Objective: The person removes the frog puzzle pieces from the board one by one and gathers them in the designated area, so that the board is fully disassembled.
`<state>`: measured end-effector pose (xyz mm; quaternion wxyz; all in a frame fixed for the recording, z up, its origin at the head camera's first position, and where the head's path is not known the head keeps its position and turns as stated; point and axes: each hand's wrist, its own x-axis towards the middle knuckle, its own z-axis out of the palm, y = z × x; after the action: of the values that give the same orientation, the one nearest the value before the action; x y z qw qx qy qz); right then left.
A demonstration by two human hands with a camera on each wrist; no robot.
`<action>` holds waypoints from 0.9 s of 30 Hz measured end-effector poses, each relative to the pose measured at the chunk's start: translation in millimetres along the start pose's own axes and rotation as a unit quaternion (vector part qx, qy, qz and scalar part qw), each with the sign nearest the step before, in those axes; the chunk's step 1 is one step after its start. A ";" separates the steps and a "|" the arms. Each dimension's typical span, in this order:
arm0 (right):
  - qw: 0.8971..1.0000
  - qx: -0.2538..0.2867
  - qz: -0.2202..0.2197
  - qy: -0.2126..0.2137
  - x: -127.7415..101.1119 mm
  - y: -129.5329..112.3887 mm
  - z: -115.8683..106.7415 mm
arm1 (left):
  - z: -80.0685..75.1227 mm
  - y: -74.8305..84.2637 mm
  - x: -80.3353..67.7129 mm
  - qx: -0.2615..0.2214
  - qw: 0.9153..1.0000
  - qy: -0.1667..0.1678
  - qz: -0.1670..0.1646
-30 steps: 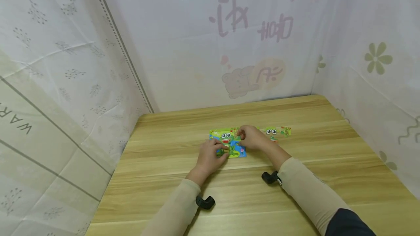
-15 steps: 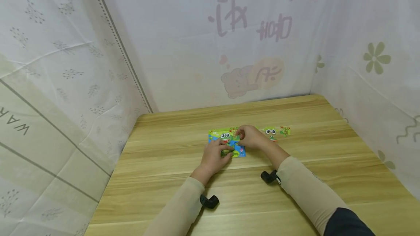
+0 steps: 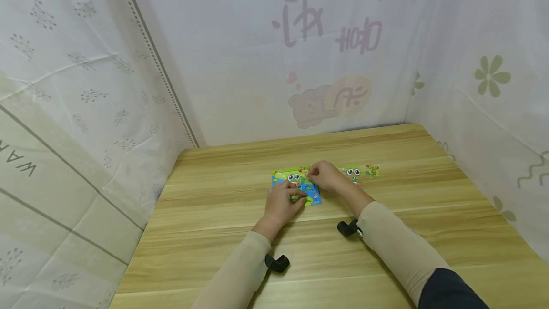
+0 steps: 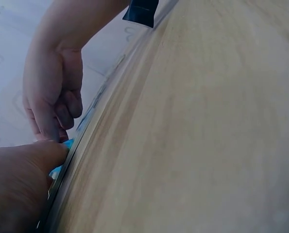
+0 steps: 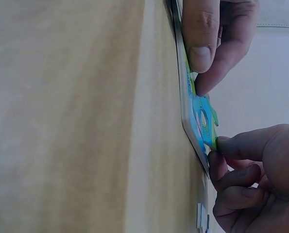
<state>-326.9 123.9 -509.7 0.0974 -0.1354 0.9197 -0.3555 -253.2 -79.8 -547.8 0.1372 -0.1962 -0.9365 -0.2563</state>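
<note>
A frog jigsaw board (image 3: 285,177) lies flat on the wooden table (image 3: 407,204); in the right wrist view I see it edge-on (image 5: 182,104). A blue and green puzzle piece (image 5: 203,115) stands slightly raised off it. My left hand (image 3: 280,205) lies over the board's near part, and its thumb and forefinger (image 5: 202,43) pinch one end of the piece. My right hand (image 3: 328,176), fingers curled (image 5: 261,170), holds the other end at the board's far right. The left wrist view shows both hands close together, left (image 4: 18,189) and right (image 4: 52,92).
Several loose frog pieces (image 3: 359,171) lie in a row just right of the board. Printed white curtains (image 3: 86,108) wall the table on the left, back and right. Black camera mounts sit under both wrists (image 3: 276,262) (image 3: 346,228).
My left hand has slid to the right and a little forward over the frog picture. The right hand has crept slightly towards the far edge of the board.
</note>
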 end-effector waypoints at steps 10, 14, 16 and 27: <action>1.000 0.010 0.020 -0.014 3.0 -1.2 -5.2 | 2.3 0.2 -0.3 0.005 1.000 0.003 0.001; 1.000 0.008 0.023 -0.016 1.6 -3.6 -7.2 | 2.8 -0.1 -0.7 0.003 1.000 0.007 0.001; 1.000 0.005 0.024 -0.017 1.1 -3.9 -7.4 | 3.1 -0.5 -1.3 0.004 1.000 0.009 0.003; 0.999 0.027 0.034 -0.015 -1.0 -0.5 -6.6 | 5.6 -1.7 -3.8 0.003 1.000 0.021 0.011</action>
<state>-327.7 128.0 -504.5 0.1269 -0.1070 0.9122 -0.3748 -251.5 -79.3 -554.6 0.1605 -0.2009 -0.9320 -0.2556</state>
